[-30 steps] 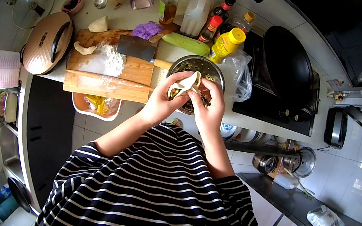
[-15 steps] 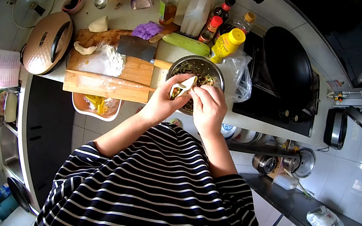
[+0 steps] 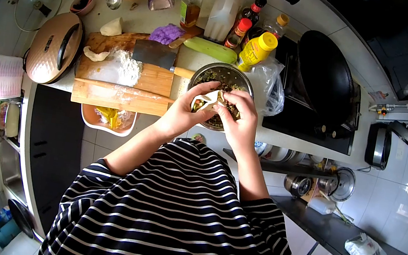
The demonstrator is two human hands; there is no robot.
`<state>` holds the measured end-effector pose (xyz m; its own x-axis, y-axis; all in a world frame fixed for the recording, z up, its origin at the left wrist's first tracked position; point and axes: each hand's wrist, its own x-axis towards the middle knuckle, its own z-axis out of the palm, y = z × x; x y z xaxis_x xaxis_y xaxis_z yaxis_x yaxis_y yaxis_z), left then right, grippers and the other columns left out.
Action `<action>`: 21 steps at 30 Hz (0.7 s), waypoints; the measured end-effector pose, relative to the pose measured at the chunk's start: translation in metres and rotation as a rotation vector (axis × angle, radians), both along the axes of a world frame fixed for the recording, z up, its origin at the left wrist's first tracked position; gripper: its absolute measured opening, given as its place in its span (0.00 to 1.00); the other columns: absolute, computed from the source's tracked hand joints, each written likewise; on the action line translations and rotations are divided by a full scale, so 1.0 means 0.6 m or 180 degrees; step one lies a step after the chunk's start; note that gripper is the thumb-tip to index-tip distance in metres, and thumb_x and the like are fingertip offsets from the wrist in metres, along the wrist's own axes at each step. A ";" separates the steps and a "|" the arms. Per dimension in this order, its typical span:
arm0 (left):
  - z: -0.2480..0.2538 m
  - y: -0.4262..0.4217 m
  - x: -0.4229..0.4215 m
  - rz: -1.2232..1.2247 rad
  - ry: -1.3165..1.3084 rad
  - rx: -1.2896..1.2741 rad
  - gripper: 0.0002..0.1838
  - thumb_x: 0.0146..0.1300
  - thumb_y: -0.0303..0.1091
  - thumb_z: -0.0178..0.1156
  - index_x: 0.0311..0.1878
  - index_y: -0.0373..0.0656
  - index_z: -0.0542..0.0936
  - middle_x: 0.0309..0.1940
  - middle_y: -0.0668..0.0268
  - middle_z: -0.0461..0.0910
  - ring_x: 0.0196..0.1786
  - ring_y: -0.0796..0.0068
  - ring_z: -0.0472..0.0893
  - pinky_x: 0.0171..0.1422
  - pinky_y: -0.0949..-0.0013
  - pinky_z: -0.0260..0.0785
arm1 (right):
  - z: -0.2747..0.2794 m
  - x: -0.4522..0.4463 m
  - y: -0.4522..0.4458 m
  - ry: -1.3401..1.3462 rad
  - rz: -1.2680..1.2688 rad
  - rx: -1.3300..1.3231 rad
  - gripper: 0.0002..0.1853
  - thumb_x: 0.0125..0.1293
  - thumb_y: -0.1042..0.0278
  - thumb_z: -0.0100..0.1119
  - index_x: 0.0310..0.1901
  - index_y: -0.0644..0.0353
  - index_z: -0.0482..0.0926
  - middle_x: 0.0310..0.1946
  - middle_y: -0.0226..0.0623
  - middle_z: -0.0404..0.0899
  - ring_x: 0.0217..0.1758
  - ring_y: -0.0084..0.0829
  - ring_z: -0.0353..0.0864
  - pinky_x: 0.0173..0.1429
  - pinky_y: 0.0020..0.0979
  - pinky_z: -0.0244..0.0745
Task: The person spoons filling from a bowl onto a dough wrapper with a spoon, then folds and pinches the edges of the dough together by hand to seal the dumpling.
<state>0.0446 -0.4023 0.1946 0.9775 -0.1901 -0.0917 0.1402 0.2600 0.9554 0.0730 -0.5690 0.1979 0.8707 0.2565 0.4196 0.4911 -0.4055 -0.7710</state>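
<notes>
As the left hand (image 3: pixel 185 110) cups a thin, pale piece of dough (image 3: pixel 212 98) in curled fingers, the right hand (image 3: pixel 243 116) closes on its far edge, thumb against fingers, in a home kitchen. The left grip is loosely bent around the dough, the right drawn in tighter; fingers partly hide the exact contact. The dough is held between the two hands, over a metal bowl (image 3: pixel 251 88) of dark chopped mixture (image 3: pixel 214 77) directly beneath the grip. Whether the flecks beside the dough lie in it or in the bowl cannot be told.

Left of the grip, a rolling pin (image 3: pixel 122 89) lies along the near side of a wooden board (image 3: pixel 80 97), with white flour (image 3: pixel 129 68) and a cleaver (image 3: pixel 152 53) beyond it. Ahead of the grip, a pale green gourd (image 3: pixel 210 49) rests on the worktop (image 3: pixel 141 20), near a yellow bottle (image 3: pixel 255 53) that leans slightly to one side. Just right of the grip sits a crumpled clear plastic bag (image 3: pixel 273 88); farther right, a black wok (image 3: pixel 325 72) stands on the stove (image 3: pixel 282 123).
</notes>
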 end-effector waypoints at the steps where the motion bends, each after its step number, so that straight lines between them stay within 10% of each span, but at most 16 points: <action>1: 0.001 0.000 0.000 -0.0017 0.0049 -0.0048 0.32 0.62 0.22 0.61 0.70 0.41 0.65 0.58 0.63 0.74 0.59 0.77 0.72 0.65 0.72 0.65 | 0.004 -0.002 0.004 -0.0162 -0.0102 -0.0050 0.12 0.52 0.77 0.72 0.39 0.64 0.82 0.39 0.40 0.80 0.43 0.37 0.80 0.49 0.32 0.75; 9: -0.007 0.003 0.002 -0.0217 0.0172 0.0226 0.28 0.62 0.21 0.61 0.67 0.40 0.69 0.52 0.66 0.77 0.55 0.80 0.75 0.61 0.74 0.68 | 0.014 -0.001 0.005 -0.0642 0.0058 -0.0520 0.07 0.50 0.79 0.68 0.29 0.63 0.78 0.29 0.38 0.78 0.38 0.41 0.77 0.43 0.37 0.73; 21: 0.000 0.009 0.003 -0.0468 0.0536 -0.0021 0.29 0.62 0.22 0.62 0.67 0.37 0.68 0.55 0.63 0.77 0.55 0.78 0.76 0.61 0.73 0.70 | 0.014 0.005 -0.018 0.0893 0.0456 0.0273 0.17 0.54 0.80 0.69 0.46 0.62 0.82 0.42 0.36 0.78 0.47 0.29 0.78 0.55 0.28 0.73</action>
<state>0.0463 -0.3966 0.1948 0.9102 -0.3305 -0.2496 0.3345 0.2312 0.9136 0.0762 -0.5800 0.2063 0.9130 0.3590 0.1939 0.3021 -0.2754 -0.9126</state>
